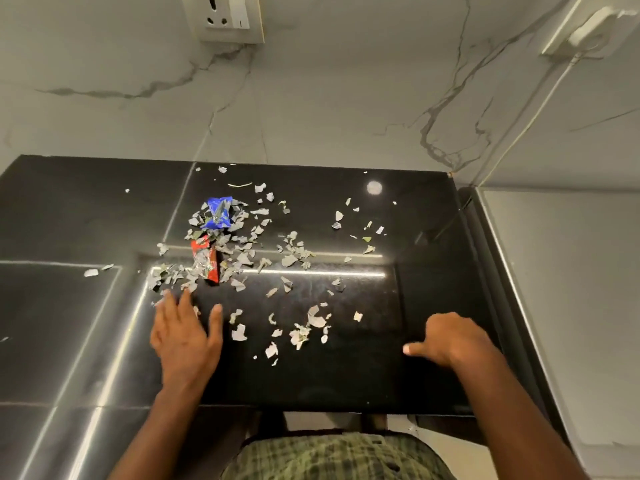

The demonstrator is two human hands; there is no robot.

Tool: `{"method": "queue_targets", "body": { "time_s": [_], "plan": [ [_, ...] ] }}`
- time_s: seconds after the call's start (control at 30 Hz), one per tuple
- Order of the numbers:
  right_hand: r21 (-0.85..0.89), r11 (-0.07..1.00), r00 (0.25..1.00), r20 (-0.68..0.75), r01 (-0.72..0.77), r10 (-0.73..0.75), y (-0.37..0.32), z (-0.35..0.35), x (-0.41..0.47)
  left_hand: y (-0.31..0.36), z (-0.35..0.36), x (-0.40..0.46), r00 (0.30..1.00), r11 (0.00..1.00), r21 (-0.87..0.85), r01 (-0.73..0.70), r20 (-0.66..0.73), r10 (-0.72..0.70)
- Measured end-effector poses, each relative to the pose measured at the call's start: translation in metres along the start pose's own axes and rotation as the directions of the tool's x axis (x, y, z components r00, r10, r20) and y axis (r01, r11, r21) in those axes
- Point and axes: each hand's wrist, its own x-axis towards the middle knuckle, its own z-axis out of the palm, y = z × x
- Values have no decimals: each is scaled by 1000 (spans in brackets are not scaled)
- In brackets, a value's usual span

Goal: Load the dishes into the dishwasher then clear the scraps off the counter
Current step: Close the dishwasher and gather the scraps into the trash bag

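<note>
Head view, near edge first: left hand (pixel 185 336) lies flat on the black counter (pixel 346 379), fingers straight and spread, holding nothing, tips just touching the nearest of the scraps (pixel 242 251); right hand (pixel 450 337) rests further right with fingers curled under and thumb out, nothing visibly in it; loose pale flakes between the hands, denser heap beyond with a red wrapper (pixel 207 263) and, further back, a blue wrapper (pixel 218 213); marble wall behind with a socket (pixel 227 15). Risks, as judged: a fast sweep would scatter light flakes off the front edge onto the floor; stray bits far right and far left likely missed; flakes may cling to the palm; wrappers may snag and split the heap.
</note>
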Motion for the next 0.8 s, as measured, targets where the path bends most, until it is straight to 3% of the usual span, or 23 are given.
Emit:
{"method": "queue_targets", "body": {
  "time_s": [0.03,0.1,0.2,0.37,0.47,0.53,0.6,0.67,0.7,0.73,0.8],
  "plan": [
    [87,996,998,-53,-16,20,5,1,-1,-7,1,2,996,997,24,78,41,-79],
    [204,978,988,-139,-38,67,5,3,0,0,5,1,991,991,104,83,92,-92],
    [297,955,970,-227,-19,90,-12,17,10,37,16,1,984,984,163,-74,171,46],
    [343,938,974,-226,54,26,-50,47,15,107,36,-10,905,938,143,-316,342,252],
    [370,897,924,-369,243,-98,-61,60,12,124,41,-14,847,907,55,-418,383,368],
    [311,802,777,-566,511,-275,-66,65,13,124,40,-13,848,906,-96,-412,324,420],
    [52,645,480,-713,763,-511,-76,70,16,118,37,-12,884,873,-368,-320,215,415],
    [-244,417,168,-656,875,-736,-92,81,24,111,34,-11,941,791,-592,-158,153,303],
    [-363,320,58,-578,875,-814,-99,85,30,110,32,-11,956,749,-655,-105,142,259],
    [-443,262,5,-501,858,-865,-105,88,35,110,30,-10,963,718,-691,-84,129,237],
    [-495,257,34,-416,830,-909,-110,89,48,111,28,-12,966,684,-724,-89,106,238]
  ]
}}
